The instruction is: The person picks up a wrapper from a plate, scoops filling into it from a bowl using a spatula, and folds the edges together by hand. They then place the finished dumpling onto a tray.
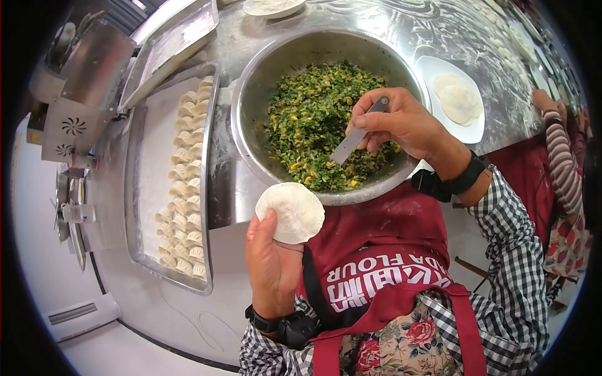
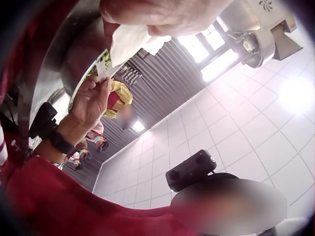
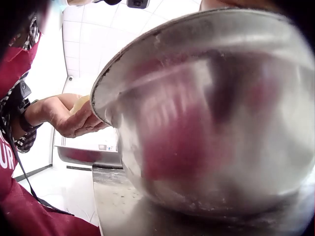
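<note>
A round, floured dumpling wrapper [image 1: 295, 213] lies across the fingers of my left hand [image 1: 273, 269], the thumb pressing on its near edge. The hand is just below the rim of a large steel bowl [image 1: 246, 135]. Over that bowl my right hand [image 1: 404, 125] grips a flat metal filling spatula [image 1: 351, 145]. Its blade slants down to the chopped green and yellow filling [image 1: 313, 119]. In the left wrist view the wrapper [image 2: 128, 44] hangs from the fingers, with the right hand [image 2: 91, 103] beyond it. From the right wrist, the bowl's outer wall [image 3: 211, 128] hides the filling.
On the left stands a tray [image 1: 128, 207] with rows of pleated dumplings [image 1: 188, 182]. Another tray [image 1: 169, 56] lies behind it. A white plate [image 1: 473, 128] of stacked wrappers [image 1: 456, 99] sits right of the bowl. Another person's arm [image 1: 564, 163] is at far right.
</note>
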The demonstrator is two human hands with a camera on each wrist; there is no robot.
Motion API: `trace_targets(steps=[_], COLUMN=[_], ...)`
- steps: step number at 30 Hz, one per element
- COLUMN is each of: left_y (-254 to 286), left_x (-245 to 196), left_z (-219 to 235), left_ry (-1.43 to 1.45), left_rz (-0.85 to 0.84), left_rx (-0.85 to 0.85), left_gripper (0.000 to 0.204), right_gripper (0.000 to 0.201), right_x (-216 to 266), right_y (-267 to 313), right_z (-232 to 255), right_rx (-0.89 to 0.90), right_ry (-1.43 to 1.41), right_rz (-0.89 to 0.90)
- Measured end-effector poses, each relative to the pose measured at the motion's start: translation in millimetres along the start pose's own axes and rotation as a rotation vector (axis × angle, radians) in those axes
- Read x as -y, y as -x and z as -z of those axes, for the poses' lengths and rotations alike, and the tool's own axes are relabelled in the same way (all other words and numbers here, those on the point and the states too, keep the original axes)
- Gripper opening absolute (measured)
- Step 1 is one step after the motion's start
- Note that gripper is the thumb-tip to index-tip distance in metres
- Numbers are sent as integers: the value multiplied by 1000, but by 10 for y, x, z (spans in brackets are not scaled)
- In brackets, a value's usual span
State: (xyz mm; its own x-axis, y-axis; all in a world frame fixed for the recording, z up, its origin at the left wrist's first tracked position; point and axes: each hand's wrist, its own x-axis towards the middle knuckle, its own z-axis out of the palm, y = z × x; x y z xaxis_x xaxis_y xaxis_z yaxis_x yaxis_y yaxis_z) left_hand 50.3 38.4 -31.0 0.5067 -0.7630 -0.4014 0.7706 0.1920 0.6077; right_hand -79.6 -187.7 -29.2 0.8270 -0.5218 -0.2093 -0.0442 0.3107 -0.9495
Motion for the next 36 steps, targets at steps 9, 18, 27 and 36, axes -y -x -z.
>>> trace_targets(steps=[9, 18, 27, 36], left_y=[-1, -133, -213, -155], left_x=[-46, -62, -76, -157], left_z=[-64, -262, -326, -247], left_ry=[-47, 42, 94, 102], left_rz=[19, 149, 194, 125], left_rx=[57, 147, 189, 195], left_gripper=[37, 39, 41, 40], right_gripper=[15, 11, 11, 7], right_x=[12, 245, 189, 212], right_y=[42, 276, 473, 542], right_z=[24, -142, -378, -327], right_rx=[-22, -18, 186, 61], right_ry=[-167, 105, 861, 550], right_rz=[63, 429, 1120, 869])
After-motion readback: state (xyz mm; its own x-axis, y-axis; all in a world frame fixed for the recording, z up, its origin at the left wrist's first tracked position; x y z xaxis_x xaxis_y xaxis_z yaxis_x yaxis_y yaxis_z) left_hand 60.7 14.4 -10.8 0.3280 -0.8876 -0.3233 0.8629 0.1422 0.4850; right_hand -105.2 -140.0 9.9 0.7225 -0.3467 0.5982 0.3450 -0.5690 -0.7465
